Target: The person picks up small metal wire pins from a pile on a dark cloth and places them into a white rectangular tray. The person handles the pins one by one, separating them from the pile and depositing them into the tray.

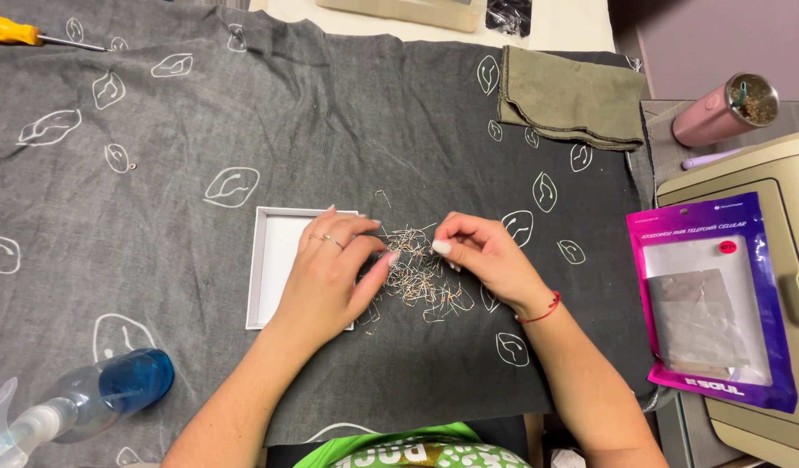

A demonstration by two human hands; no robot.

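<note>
- Grey cloth [243, 113], one, leaf-printed, covers your table.
- One white shallow box [273, 260] lies under your left hand [330, 273].
- Your right hand [486, 256]: fingertips pinched together over the wire pile [421, 277]; left fingers loosely spread, touching it.
- Pins: one heap, too many to count.

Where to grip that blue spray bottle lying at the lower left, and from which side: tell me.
Grip the spray bottle around its blue body, coming down from above. It lies on its side on the grey cloth, with the round body facing up and bare, while its pale trigger head runs off the frame's corner. The left hand, over the white tray, is probably nearest.
</note>
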